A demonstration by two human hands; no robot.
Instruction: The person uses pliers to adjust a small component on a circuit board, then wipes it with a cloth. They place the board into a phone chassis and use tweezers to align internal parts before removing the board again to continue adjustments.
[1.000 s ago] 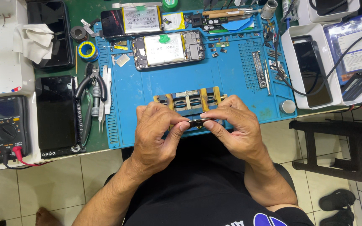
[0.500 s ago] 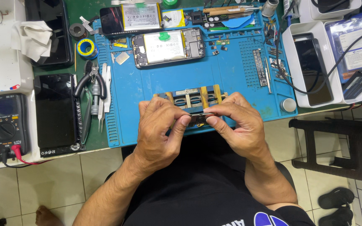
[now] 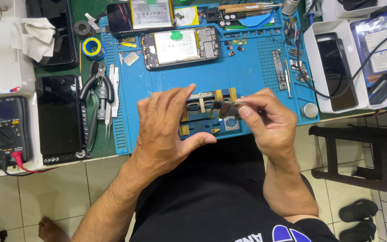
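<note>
Head view: the left hand lies spread, palm down, fingers fanned over the near edge of the blue silicone work mat that covers the middle of the bench. Its fingertips rest on the left part of a blue clamping fixture with yellow tape strips, which sits at the mat's near edge. The right hand is raised just above the right end of that fixture, thumb and fingers pressed together, pinching a small dark metal-framed phone part that tilts over the fixture.

Toward the far edge of the mat lies an opened smartphone with its white battery exposed, and behind it, at the far edge, a second phone with a loose battery on top. Off the mat's left edge lie black-handled pliers, a roll of blue and yellow tape and a black phone screen lying flat. A black digital multimeter with red lead sits at the bench's near left corner. By the right edge stands a white tray holding a dark phone.
</note>
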